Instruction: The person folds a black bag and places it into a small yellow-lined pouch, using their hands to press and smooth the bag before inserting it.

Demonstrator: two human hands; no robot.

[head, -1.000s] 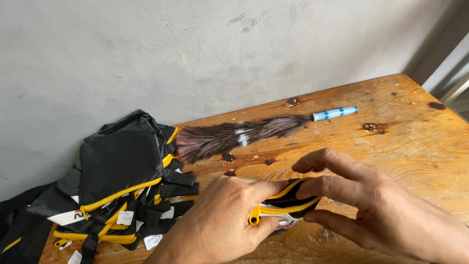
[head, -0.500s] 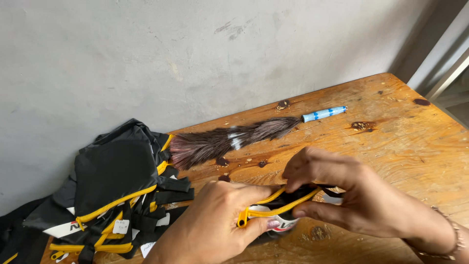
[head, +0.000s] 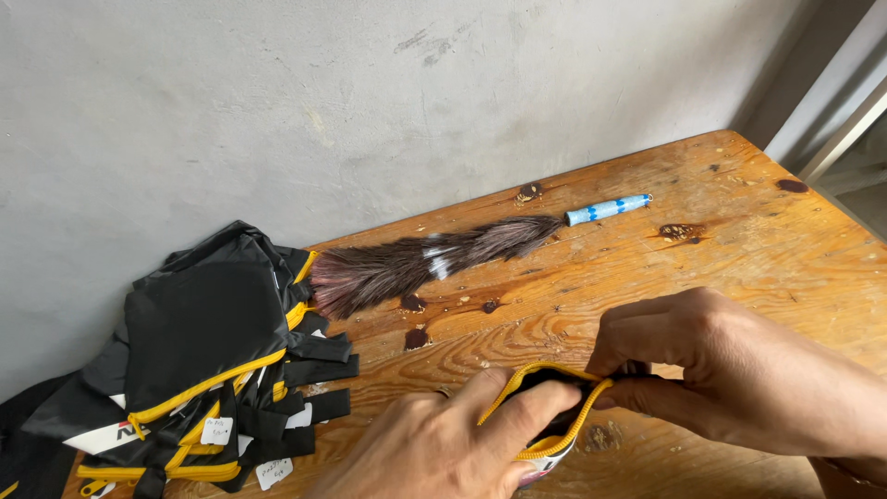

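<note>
A small black pouch with a yellow zipper [head: 554,407] lies near the table's front edge, its zip mouth spread. My left hand [head: 443,448] grips its left side, thumb pressed across the opening. My right hand [head: 730,379] pinches the right end of the zipper between thumb and fingers. Most of the pouch is hidden under both hands.
A heap of black bags with yellow zippers and white tags [head: 199,370] sits at the left of the wooden table [head: 739,240]. A feather duster with a blue-and-white handle [head: 443,259] lies along the back by the grey wall. Dark stains dot the wood.
The pouch's zipper mouth has been pulled wider open between my hands. My right hand shifted right along the zipper, and the view moved slightly.
</note>
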